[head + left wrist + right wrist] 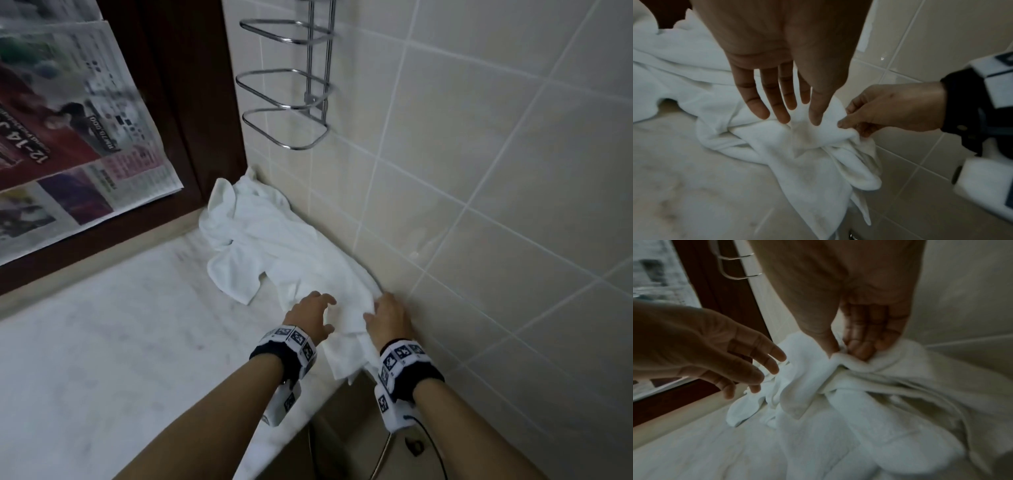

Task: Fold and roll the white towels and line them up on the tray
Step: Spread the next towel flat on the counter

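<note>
the right hand [388,317] pinches a bunched fold of the white towels [274,246] between thumb and fingertips [861,350], likely to lift one free of the heap; the left hand [313,313] hovers just beside it, its fingers [777,104] spread and straight, gripping nothing, probably ready to catch a corner. the cloth trails from under the fingers across the marble counter [102,342] towards the tiled wall [479,171]. two hands, one tangled pile; how many towels it holds i cannot tell, and no tray shows

Bathroom corner fittings
A chrome wire rack [291,85] hangs on the tiled wall [479,171]; newspaper [68,120] covers the dark-framed window beside it.
</note>
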